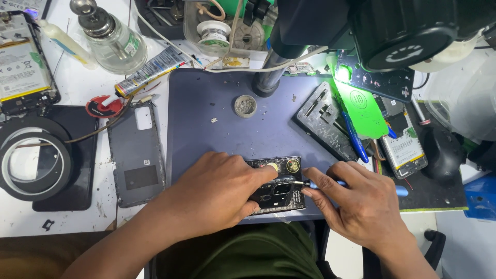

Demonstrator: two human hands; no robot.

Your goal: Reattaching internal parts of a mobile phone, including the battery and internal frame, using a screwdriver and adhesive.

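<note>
While the left hand presses the black phone frame flat on the counter's blue mat, the right hand, its grip clenched on a blue-handled screwdriver, should keep the tip square; steady pressure seems wise

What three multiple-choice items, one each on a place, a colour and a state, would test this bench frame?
1. Where does the grey back cover lie?
A. left of the mat
B. on the mat's middle
C. under the right hand

2. What colour is the handle of the tool in the right hand?
A. red
B. blue
C. yellow

3. What is the left hand doing?
A. hanging in the air
B. pressing down on the phone
C. gripping the glass bottle

Answers: 1 A, the cover rests on the white table beside the mat's left edge. 2 B, a blue end sticks out past the hand. 3 B, its fingers rest on the black phone, apart from the bottle at the bench's far side.
</note>
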